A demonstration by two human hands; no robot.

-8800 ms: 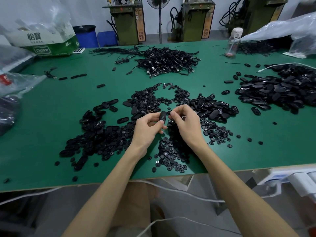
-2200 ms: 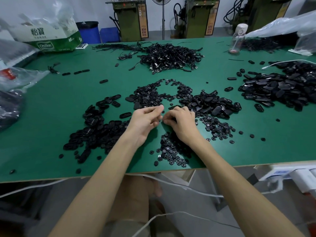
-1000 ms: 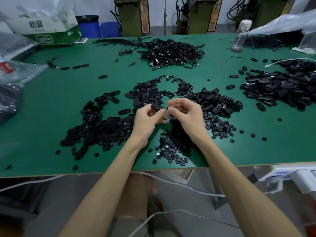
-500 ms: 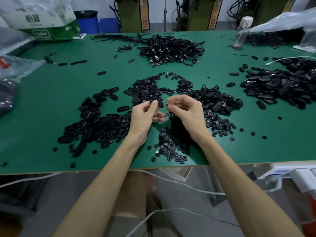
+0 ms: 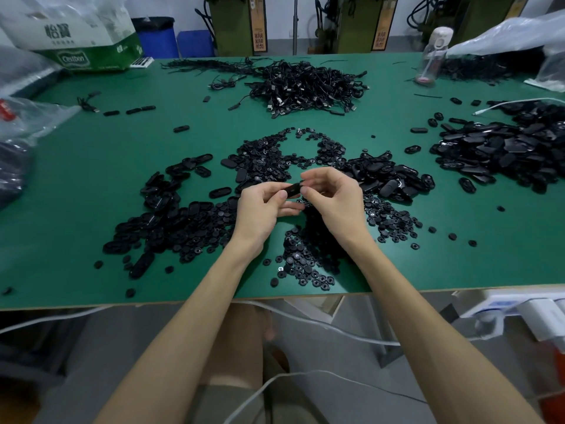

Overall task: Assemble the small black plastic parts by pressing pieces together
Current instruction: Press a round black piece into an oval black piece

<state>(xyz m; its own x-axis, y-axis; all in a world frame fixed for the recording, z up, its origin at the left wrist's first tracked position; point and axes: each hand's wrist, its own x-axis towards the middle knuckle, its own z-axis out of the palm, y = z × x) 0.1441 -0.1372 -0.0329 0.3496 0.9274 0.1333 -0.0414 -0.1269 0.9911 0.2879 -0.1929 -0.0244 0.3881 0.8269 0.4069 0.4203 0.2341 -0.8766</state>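
Observation:
A small black oval plastic piece is pinched between my left hand and my right hand, just above the green table. My left thumb and fingers grip its left end; my right fingertips press on its right end. Whether a second part sits under my right fingers is hidden. Below my hands lies a heap of small round black parts. Black oval shells are spread to the left.
More oval shells lie right of my hands, and a larger pile at the far right. A tangle of black cables sits at the back, with a clear bottle, a cardboard box and plastic bags.
My hands have stayed together over the piles. The oval piece has turned from upright in my left fingers to lying sideways between both hands.

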